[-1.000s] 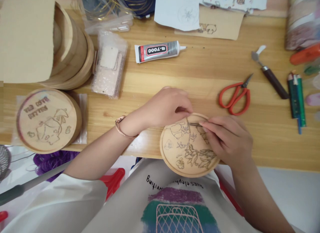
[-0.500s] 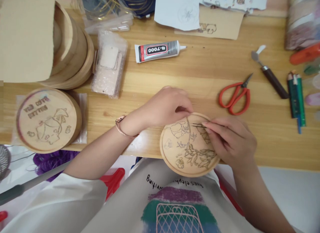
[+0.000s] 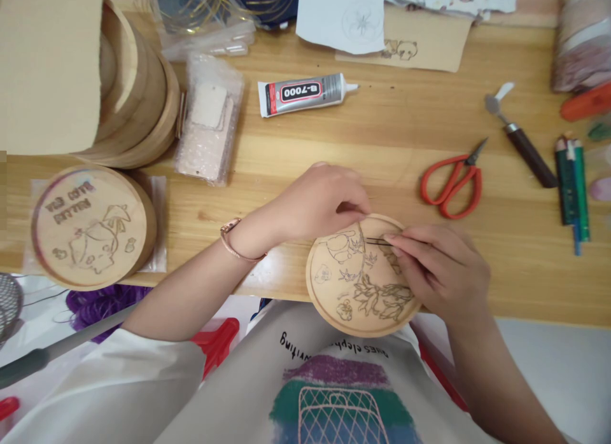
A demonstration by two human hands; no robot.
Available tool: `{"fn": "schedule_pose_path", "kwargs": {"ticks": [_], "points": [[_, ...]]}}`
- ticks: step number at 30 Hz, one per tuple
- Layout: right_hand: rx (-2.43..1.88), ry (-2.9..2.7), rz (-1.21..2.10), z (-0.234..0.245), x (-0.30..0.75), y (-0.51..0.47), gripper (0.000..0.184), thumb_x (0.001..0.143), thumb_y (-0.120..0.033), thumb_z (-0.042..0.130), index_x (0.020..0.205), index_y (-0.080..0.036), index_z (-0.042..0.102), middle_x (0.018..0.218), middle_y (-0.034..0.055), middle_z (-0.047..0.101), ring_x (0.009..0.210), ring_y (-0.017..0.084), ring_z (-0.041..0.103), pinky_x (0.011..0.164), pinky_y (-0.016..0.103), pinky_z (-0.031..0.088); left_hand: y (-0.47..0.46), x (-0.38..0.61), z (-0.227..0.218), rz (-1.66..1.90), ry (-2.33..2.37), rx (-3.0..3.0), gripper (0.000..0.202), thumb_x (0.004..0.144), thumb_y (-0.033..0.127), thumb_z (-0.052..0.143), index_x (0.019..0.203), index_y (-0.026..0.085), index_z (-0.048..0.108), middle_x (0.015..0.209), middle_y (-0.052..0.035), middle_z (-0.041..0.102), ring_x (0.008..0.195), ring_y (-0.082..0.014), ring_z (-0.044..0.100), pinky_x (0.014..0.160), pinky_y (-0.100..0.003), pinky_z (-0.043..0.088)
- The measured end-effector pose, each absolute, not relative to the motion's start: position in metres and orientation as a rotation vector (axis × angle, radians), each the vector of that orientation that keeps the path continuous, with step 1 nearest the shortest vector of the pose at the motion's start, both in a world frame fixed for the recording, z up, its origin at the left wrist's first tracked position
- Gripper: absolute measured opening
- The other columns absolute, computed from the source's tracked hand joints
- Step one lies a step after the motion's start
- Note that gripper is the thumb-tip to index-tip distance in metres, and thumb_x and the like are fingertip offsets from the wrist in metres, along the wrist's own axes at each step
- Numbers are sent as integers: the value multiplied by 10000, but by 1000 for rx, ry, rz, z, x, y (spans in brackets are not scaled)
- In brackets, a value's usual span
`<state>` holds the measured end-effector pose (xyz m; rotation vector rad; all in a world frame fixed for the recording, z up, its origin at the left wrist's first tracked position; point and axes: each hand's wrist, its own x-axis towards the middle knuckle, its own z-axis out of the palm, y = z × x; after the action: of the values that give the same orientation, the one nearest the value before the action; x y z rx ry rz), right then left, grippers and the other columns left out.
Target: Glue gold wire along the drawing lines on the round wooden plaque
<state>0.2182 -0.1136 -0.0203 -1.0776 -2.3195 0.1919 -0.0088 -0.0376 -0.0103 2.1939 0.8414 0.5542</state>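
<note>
I watched the right hand (image 3: 443,275) pinch a thin dark tool (image 3: 379,242) between thumb and fingers, its fine tips resting just above the face of a wooden disc (image 3: 356,285). The left hand (image 3: 319,202) was curled at the disc's upper rim, though I couldn't tell whether it was clenched on the wood or only touching it. The disc lay directly under the grip, reaching past the table's (image 3: 305,148) near edge.

As far as I could judge, the disc's brown line drawing of flowers and leaves was done across most of its face. Some bare wood remained around the motifs, and the fingers hid the upper right, so I couldn't tell what was left there. Well left of the grip, a second disc (image 3: 88,228) with a drawing and lettering sat on a clear sheet (image 3: 160,228).

Farther left and beyond the grip, a bubble-wrap bag (image 3: 207,123) held pale square tags, and a clear bag (image 3: 203,11) above it held gold wire. A stack of round wooden pieces (image 3: 143,94) stood partly behind cardboard (image 3: 48,69). Beyond the grip lay a glue tube (image 3: 300,94), and to its right were red scissors (image 3: 453,186).
</note>
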Motion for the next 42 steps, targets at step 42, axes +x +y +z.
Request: {"fn": "schedule_pose_path", "kwargs": {"ticks": [42], "points": [[-1421, -2092, 227, -3, 191, -160, 100, 874, -178, 602, 959, -189, 654, 895, 57, 694, 824, 170, 671, 717, 281, 550, -173, -17, -23, 881, 1647, 2375, 324, 841, 142, 602, 1161, 189, 589, 1153, -137, 594, 1099, -284, 545, 922, -454, 460]]}}
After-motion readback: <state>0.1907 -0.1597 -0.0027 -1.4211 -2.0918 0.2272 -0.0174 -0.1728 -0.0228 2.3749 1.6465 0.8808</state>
